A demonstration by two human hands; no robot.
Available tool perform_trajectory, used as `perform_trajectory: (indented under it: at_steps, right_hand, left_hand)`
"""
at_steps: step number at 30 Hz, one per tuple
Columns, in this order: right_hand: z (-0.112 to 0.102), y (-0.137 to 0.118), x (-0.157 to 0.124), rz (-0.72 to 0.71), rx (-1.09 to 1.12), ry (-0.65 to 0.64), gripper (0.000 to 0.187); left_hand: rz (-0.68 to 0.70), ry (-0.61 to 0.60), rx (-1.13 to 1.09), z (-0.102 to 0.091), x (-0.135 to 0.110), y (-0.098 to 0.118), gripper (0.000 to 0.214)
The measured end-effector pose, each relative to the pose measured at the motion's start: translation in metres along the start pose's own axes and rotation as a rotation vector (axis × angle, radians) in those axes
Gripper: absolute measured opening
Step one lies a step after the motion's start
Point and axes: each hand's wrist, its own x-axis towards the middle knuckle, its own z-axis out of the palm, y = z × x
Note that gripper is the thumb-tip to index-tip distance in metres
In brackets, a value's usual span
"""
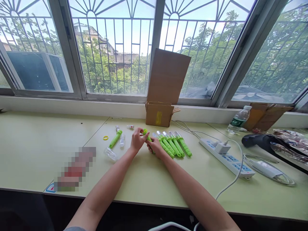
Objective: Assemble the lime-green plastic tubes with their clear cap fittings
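Note:
Near the middle of the table, my left hand (137,140) pinches the upper end of a green plastic handle (145,132). My right hand (155,147) is wrapped around its lower part, so much of the handle is hidden. Just right of my hands lies a row of several green handles (176,146) with clear tips, some with ribbed grips. To the left rests another green handle (115,139), beside a clear plastic tube (122,140) and a larger clear piece (110,154). A yellow ring (105,138) and a small whitish part (130,127) lie close by.
Behind my hands, an open cardboard box (158,114) stands against the windowsill. On the right are a power strip (227,158) with cables, a water bottle (239,119) and a black curved object (255,140). A blurred-out patch (75,170) covers something at left front.

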Motion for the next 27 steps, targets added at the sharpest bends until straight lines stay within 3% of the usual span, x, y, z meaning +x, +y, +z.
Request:
perform_trajectory:
  at_steps: [12,19,23,27]
  right_hand:
    - [-0.003,-0.014,-0.007,0.065,-0.076,-0.046,0.041]
    - [-0.002,-0.005,-0.002,0.02,-0.094,-0.054,0.038]
    - [0.005,0.0,-0.001,-0.051,-0.17,0.031,0.034]
    - [0.01,0.003,-0.001,-0.184,-0.396,0.196,0.03]
  left_hand:
    - [-0.009,-0.017,0.008,-0.001,-0.001,0.002,0.033]
    - [-0.053,-0.014,-0.038,-0.001,-0.004,0.001,0.031]
    - [-0.046,0.016,-0.018,-0.002,-0.003,0.0,0.03]
    - [-0.031,0.042,0.022,-0.004,-0.002,0.0,0.03]
